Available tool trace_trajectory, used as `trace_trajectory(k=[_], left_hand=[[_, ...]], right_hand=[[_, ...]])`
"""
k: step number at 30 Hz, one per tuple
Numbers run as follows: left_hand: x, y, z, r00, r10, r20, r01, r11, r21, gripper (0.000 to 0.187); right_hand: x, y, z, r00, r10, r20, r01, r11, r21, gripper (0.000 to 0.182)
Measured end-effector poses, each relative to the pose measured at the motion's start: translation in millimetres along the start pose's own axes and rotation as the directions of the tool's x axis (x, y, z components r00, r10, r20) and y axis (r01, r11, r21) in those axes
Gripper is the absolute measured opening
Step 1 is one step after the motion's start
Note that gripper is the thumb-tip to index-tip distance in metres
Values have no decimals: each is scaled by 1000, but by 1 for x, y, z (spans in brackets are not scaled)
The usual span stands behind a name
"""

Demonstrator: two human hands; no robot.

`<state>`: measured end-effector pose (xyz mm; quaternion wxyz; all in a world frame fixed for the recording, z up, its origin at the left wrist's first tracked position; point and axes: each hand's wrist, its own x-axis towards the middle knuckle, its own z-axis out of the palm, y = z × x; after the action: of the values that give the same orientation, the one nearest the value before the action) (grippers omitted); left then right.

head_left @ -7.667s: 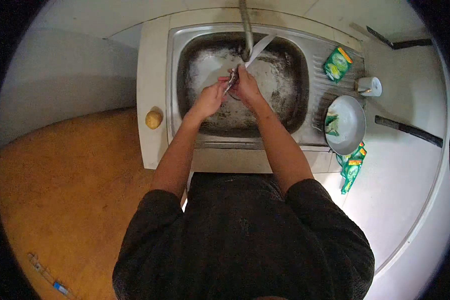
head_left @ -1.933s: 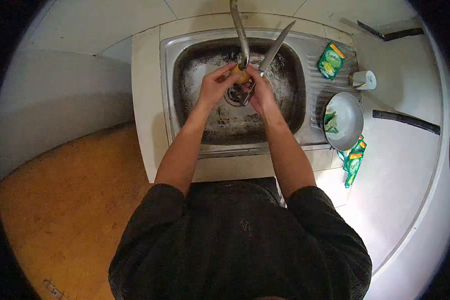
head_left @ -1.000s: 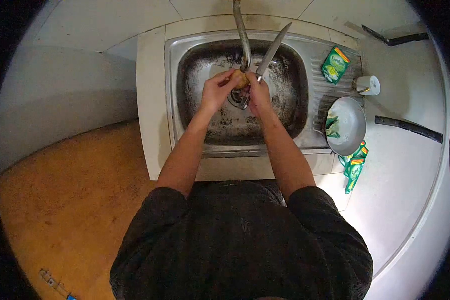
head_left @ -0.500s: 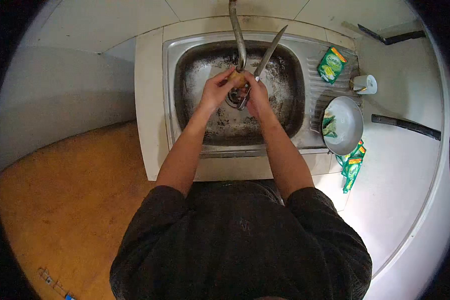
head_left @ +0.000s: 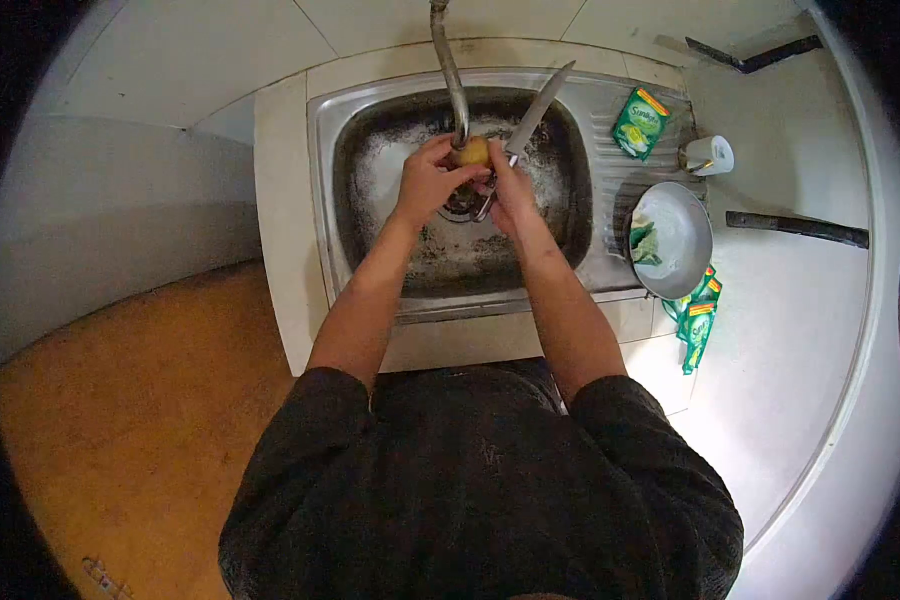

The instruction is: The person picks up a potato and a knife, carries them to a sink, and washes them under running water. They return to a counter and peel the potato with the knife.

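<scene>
Over the sink [head_left: 370,283], my left hand [head_left: 430,186] is closed around a round yellow-brown potato [head_left: 473,152], fingers on its left side and thumb below. The potato sits right under the mouth of the faucet [head_left: 454,95]. My right hand [head_left: 513,196] grips a kitchen knife [head_left: 542,108] by its handle, the blade pointing up and to the right, away from me. Its fingertips are at the potato's right side. Below the hands the drain is partly hidden.
Right of the basin, the ribbed drainboard [head_left: 610,225] carries a green packet [head_left: 641,124], a white mug [head_left: 710,156] and a pan [head_left: 685,245] with a green-and-white wrapper inside. More green packets [head_left: 697,335] lie near the pan. A black handle [head_left: 798,228] juts out at the right.
The view has shifted slightly, moving the sink and drainboard left. The potato now shows more of its yellow surface between my hands. Both hands keep their holds.
</scene>
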<state>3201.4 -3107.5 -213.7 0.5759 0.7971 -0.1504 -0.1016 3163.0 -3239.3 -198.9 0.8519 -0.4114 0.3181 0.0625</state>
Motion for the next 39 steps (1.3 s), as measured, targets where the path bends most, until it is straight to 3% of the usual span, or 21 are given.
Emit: trace_trajectory(k=[3,6,8,9,11,15,18,20,22,23,24,26,27,33,36,38,39], left_hand=[[-4,-1,-6,999,-42,-21,41,996,-73,43],[-10,-28,-8,997,40,-71,-49,991,-127,39],[-13,-31,-6,990,-117,-75,69,883,-465,36],[-14,-32,-8,990,-116,-79,66,883,-464,36],[-18,-28,-11,971,-237,41,229,856,-463,31],[-16,-17,-7,986,-145,-87,89,884,-458,29],[-14,-10,-8,979,-182,-94,133,913,-386,28],[-12,-16,-6,947,-296,-123,244,914,-324,29],[-11,-20,-7,937,-334,-99,280,891,-356,30],[-10,-21,-7,926,-371,-75,315,866,-388,32],[-11,-21,-6,926,-369,-74,315,867,-387,32],[-16,-16,-5,982,-176,-73,140,928,-345,33],[-16,-14,-6,982,-174,-72,140,929,-343,33],[-19,-17,-18,982,-190,-9,183,957,-225,35],[-22,-32,-23,988,-98,-122,66,968,-242,34],[-32,-21,-37,941,-332,-65,252,815,-521,31],[-34,-19,-44,941,-330,-74,246,818,-521,31]], right_hand=[[23,18,-15,991,51,125,-68,988,137,31],[18,17,-4,979,67,190,-95,985,143,27],[6,17,10,991,65,121,-82,987,138,25],[3,17,15,997,59,49,-64,990,128,24],[9,25,11,996,57,74,-65,992,106,23],[15,33,5,994,21,104,-30,995,92,25],[9,29,11,1000,-1,26,1,1000,27,25],[9,31,11,1000,-12,-16,11,1000,-14,25],[12,35,8,998,-24,-58,21,998,-53,26],[14,38,5,999,-37,-8,36,999,-28,26],[17,41,2,998,-51,44,52,999,-3,26],[10,36,10,997,-71,3,71,996,-58,26],[7,34,14,995,-91,-38,87,990,-114,26],[18,40,19,990,0,-141,-8,998,-57,26],[31,56,24,981,-99,-168,87,993,-80,33],[33,58,34,976,-141,-163,135,990,-44,37],[35,58,39,969,-183,-169,184,983,-6,41]])
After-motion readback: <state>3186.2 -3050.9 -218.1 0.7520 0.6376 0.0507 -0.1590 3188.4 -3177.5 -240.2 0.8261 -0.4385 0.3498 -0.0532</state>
